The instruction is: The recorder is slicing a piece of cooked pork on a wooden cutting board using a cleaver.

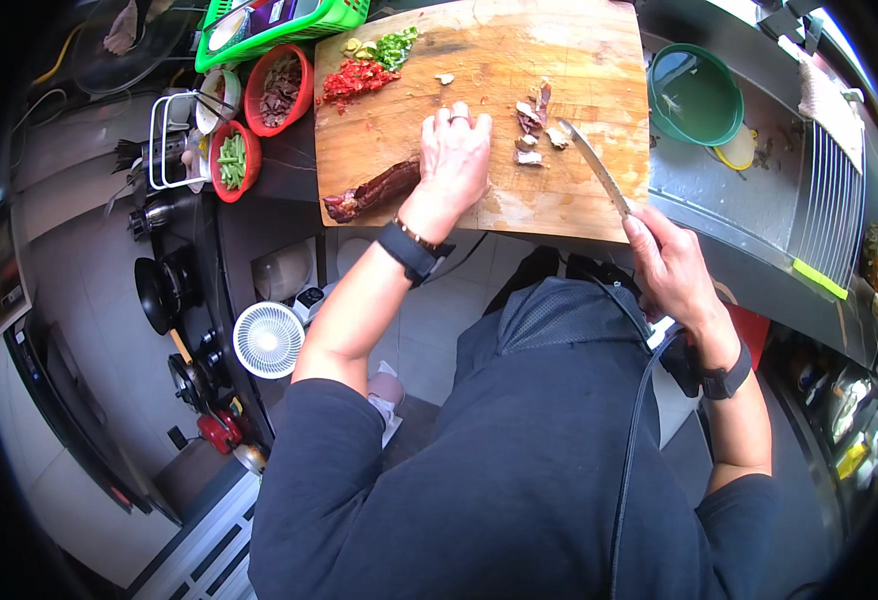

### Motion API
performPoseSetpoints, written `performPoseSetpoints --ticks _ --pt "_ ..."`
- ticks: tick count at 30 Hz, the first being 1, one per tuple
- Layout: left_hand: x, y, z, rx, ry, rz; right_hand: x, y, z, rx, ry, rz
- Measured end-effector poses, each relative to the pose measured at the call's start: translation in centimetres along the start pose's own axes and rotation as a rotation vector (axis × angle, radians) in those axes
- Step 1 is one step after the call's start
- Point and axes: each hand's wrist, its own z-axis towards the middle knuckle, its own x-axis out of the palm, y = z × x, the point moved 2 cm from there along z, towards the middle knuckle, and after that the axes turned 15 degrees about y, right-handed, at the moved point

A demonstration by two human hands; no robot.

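On the wooden cutting board (566,45), a dark strip of cured meat (373,193) lies at the front left. My left hand (455,154) is curled over its right end, which the hand hides. My right hand (668,255) grips a knife (596,163) by its handle, the blade pointing up and left over the board's right side. Left of the blade are several cut pieces of meat (530,116), apart from the strip. Chopped red chili (353,79), sliced green pepper or scallion (395,49) and pale yellow slices (356,49) sit in piles at the board's far left.
Left of the board stand a red bowl of sliced meat (280,94), a red bowl of cut green vegetables (233,160) and a green plastic basket (281,34). At right, a green basin of liquid (694,94) stands in the sink near a drying rack (829,217). A white fan (268,340) is below.
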Motion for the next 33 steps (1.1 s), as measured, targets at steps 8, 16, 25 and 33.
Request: performPoseSetpoints --ticks 8,16,25,33 --pt "0.7 1.2 1.2 0.117 -0.024 0.043 -0.2 -0.8 -0.9 -0.025 -0.048 -0.009" --pt "-1.0 -0.4 0.2 0.112 -0.152 -0.613 -0.2 -1.5 -1.7 -0.053 -0.088 0.014" --pt "3.1 -4.9 -0.5 0.051 0.062 -0.235 -0.2 -1.5 -2.7 -0.055 -0.107 0.08" --pt "1.4 -7.2 1.0 0.198 -0.298 -0.396 -0.8 -2.1 -3.5 -0.075 -0.165 0.081"
